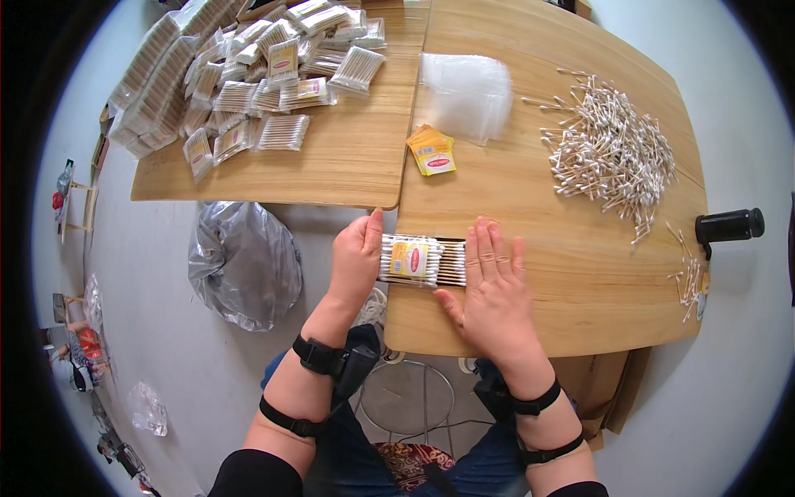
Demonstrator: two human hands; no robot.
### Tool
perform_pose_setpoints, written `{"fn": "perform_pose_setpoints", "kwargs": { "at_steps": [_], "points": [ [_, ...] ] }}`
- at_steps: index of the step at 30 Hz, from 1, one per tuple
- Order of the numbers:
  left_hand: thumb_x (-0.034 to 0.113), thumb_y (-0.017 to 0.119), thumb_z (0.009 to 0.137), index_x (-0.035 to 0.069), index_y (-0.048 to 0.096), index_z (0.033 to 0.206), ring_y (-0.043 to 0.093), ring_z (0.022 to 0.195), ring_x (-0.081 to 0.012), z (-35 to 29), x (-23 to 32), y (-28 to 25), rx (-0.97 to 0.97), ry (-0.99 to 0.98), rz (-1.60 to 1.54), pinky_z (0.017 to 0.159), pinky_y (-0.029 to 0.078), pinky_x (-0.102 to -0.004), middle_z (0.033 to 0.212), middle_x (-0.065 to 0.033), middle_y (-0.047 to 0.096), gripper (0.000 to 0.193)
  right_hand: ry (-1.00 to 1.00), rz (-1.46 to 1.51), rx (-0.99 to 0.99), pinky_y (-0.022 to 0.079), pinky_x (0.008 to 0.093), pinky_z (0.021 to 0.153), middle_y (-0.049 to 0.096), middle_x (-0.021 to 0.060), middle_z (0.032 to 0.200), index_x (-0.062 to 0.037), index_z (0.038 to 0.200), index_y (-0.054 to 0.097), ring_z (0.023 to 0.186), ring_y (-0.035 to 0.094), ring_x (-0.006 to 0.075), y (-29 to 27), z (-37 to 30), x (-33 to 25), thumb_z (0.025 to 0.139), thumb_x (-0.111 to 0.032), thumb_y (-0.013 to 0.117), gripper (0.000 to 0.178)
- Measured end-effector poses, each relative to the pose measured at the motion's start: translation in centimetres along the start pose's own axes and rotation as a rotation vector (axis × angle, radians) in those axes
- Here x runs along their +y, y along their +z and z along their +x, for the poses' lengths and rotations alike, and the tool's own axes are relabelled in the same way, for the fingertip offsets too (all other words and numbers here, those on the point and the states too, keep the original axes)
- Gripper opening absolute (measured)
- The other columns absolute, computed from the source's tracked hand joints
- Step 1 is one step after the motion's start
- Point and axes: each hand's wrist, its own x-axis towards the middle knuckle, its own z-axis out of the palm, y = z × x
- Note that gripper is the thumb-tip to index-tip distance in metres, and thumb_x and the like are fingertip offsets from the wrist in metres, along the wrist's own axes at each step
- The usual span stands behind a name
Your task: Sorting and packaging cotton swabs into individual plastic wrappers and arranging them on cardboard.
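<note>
A row of cotton swabs (452, 263) lies at the table's near left edge, with a dark edge showing beneath it. On its left part rests a yellow and white label card (409, 258). My left hand (356, 258) is closed at the row's left end, thumb up, its curled fingers partly hidden. From the right, my right hand (495, 290) lies flat over the other end, fingers stretched out and thumb apart. Beyond the hands sit a small stack of yellow label cards (434, 156) and a pile of clear plastic bags (469, 98).
Loose cotton swabs (613, 149) form a big heap at the right, with a few strays (687, 282) near a black cylinder (729, 224) at the edge. Packed swab bags (281, 132) crowd the left table. A grey plastic-lined bin (244, 265) stands below it.
</note>
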Motion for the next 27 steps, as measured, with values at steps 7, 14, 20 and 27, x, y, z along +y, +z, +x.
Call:
{"fn": "perform_pose_setpoints", "kwargs": {
  "at_steps": [7,14,20,27],
  "points": [
    [0.036,0.052,0.110,-0.002,0.053,0.077,0.040,0.063,-0.0142,-0.3,0.4,0.2,0.021,0.042,0.031,0.059,0.041,-0.0339,0.064,-0.0067,0.046,0.050,-0.004,0.013,0.012,0.011,0.0542,0.126,0.029,0.0231,0.164,0.0084,0.154,0.034,0.156,0.021,0.0315,0.9,0.7,-2.0,0.091,-0.057,0.063,0.096],
    [0.038,0.049,0.110,-0.002,0.054,0.079,0.041,0.063,-0.0181,0.2,0.0,1.1,0.026,0.105,0.100,0.059,0.041,-0.0373,0.065,-0.0110,0.047,0.051,0.036,0.048,0.009,0.011,0.0529,0.127,0.027,0.0254,0.164,0.0107,0.154,0.032,0.156,0.020,0.0334,0.9,1.2,-2.8,0.089,-0.058,0.064,0.099],
    [0.031,0.050,0.110,-0.002,0.056,0.081,0.042,0.064,-0.0163,0.3,-0.2,-0.7,0.036,0.124,0.174,0.059,0.040,-0.0371,0.066,-0.0098,0.046,0.044,0.026,0.103,0.011,0.013,0.0510,0.127,0.030,0.0266,0.163,0.0118,0.153,0.033,0.155,0.023,0.0353,0.8,1.6,-3.5,0.091,-0.054,0.064,0.095],
    [0.028,0.049,0.110,-0.002,0.058,0.082,0.050,0.059,-0.0239,1.8,-0.6,-2.5,0.017,0.294,0.269,0.059,0.043,-0.0382,0.064,-0.0128,0.056,0.042,0.110,0.590,0.260,0.034,0.0479,0.120,0.053,0.0281,0.145,0.0052,0.144,0.050,0.142,0.044,0.0407,-2.4,1.2,7.8,0.096,-0.031,0.067,0.062]
  ]
}}
